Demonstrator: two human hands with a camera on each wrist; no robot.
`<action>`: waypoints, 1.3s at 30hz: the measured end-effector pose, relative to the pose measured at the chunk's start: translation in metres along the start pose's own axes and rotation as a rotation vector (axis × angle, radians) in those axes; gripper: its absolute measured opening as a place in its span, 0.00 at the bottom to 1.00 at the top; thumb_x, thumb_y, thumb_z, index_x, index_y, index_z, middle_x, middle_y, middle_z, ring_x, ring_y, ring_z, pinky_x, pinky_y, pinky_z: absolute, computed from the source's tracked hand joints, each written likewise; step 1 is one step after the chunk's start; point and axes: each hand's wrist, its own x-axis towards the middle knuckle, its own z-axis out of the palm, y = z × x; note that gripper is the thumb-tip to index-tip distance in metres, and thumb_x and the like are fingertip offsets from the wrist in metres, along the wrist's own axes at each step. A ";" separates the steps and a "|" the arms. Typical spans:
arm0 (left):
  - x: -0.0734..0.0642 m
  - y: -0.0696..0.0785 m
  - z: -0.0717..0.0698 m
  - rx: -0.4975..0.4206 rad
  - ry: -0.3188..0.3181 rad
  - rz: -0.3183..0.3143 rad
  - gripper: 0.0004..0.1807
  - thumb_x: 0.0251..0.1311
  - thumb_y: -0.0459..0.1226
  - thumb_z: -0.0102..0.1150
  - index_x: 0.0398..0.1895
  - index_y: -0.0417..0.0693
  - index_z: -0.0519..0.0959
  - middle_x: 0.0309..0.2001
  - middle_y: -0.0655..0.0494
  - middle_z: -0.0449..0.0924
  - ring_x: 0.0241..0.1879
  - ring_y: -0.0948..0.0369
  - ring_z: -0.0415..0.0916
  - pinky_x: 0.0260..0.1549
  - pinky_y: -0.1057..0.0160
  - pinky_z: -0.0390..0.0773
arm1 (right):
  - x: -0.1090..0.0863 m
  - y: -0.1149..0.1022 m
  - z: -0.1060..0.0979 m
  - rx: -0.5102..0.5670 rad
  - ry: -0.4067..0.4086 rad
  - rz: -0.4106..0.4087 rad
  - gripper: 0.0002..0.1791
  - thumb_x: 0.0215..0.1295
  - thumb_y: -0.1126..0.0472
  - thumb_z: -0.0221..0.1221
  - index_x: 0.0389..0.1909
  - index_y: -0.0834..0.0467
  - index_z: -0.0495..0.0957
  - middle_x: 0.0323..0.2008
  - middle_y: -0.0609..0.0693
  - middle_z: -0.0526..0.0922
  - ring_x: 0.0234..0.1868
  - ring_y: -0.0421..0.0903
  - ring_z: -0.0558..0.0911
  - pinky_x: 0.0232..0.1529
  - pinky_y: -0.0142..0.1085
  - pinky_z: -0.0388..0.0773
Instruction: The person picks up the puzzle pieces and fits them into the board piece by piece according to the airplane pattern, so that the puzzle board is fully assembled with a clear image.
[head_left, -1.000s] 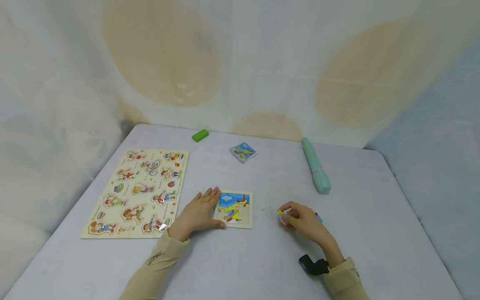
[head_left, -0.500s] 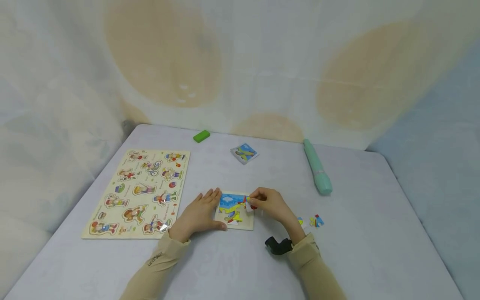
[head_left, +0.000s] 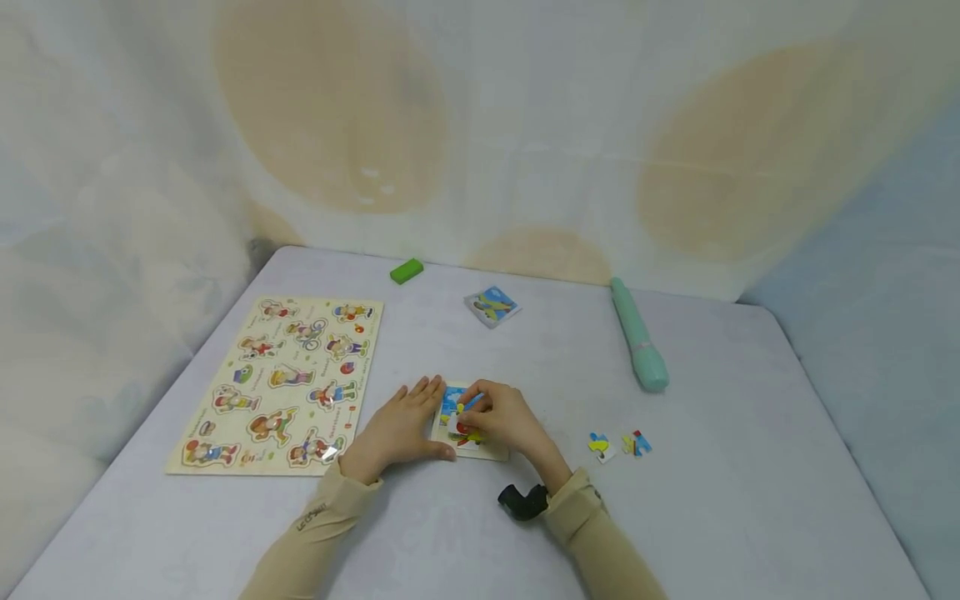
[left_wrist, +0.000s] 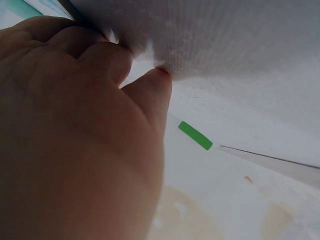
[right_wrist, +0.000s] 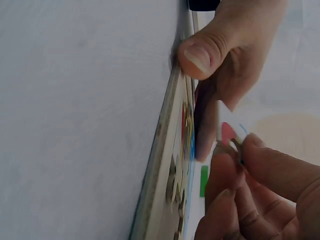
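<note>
While the left hand (head_left: 399,429) lies with straight, spread fingers along the left edge of the puzzle tray (head_left: 491,453), the right hand (head_left: 508,417) pinches one puzzle piece (right_wrist: 226,129) over it, between thumb and fingers. Judged technique: brace the tray, match the piece's red patch to the picture, lower it flat and press evenly; a tilted entry could lift neighbouring pieces.

Counts, placed from the tray: one tray; one piece pinched above it; right of it, one loose piece (head_left: 601,447) and a small cluster (head_left: 637,443), one piece or two, cannot tell; left, one figure board (head_left: 255,404); beyond, one green block (head_left: 407,271) and one picture card (head_left: 492,307); beyond and right, one teal stick (head_left: 640,337).
</note>
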 end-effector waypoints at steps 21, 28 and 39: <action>0.001 -0.001 0.001 0.020 0.006 0.008 0.59 0.47 0.62 0.67 0.74 0.38 0.54 0.76 0.45 0.52 0.76 0.47 0.47 0.74 0.43 0.51 | -0.001 -0.006 0.021 -0.136 -0.012 -0.032 0.09 0.56 0.63 0.67 0.22 0.59 0.77 0.19 0.48 0.82 0.19 0.35 0.74 0.19 0.26 0.67; 0.001 -0.001 0.001 0.013 0.006 0.007 0.59 0.47 0.61 0.67 0.74 0.37 0.54 0.76 0.44 0.52 0.76 0.46 0.47 0.73 0.43 0.51 | -0.002 -0.006 0.027 -0.181 0.030 -0.027 0.10 0.54 0.64 0.68 0.20 0.57 0.76 0.16 0.46 0.80 0.17 0.35 0.73 0.16 0.26 0.63; 0.002 -0.002 0.002 0.007 0.001 -0.002 0.59 0.46 0.61 0.68 0.74 0.38 0.54 0.76 0.45 0.51 0.77 0.47 0.47 0.74 0.44 0.50 | -0.003 -0.009 0.023 -0.338 0.055 0.111 0.14 0.51 0.52 0.71 0.20 0.51 0.76 0.16 0.41 0.77 0.18 0.39 0.71 0.17 0.31 0.62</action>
